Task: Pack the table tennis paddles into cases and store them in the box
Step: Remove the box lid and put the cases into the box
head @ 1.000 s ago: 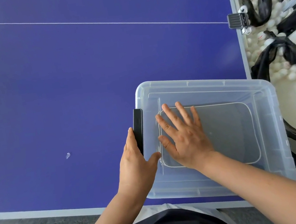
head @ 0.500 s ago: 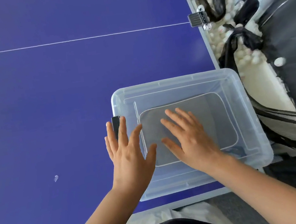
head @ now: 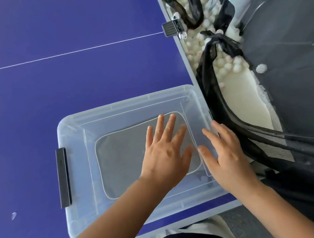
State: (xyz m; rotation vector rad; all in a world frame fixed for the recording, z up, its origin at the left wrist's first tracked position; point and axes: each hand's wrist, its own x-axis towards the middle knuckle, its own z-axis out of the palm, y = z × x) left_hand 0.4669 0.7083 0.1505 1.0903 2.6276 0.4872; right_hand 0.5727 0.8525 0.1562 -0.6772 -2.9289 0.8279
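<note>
Left hand (head: 164, 156), right hand (head: 225, 154) flat on box lid (head: 122, 111), no readable labels

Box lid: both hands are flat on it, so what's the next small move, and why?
Probably slide the right hand to the box's right edge and close a latch there, if there is one. The left latch lies flat against the box, the lid is on, and the left hand can steady it.

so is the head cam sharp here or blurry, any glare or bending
Head view: hands mildly motion-blurred, left hand and right hand soft-edged; box lid hazy with pale sheen, no hard glare; white table line bows slightly from the wide lens.
</note>
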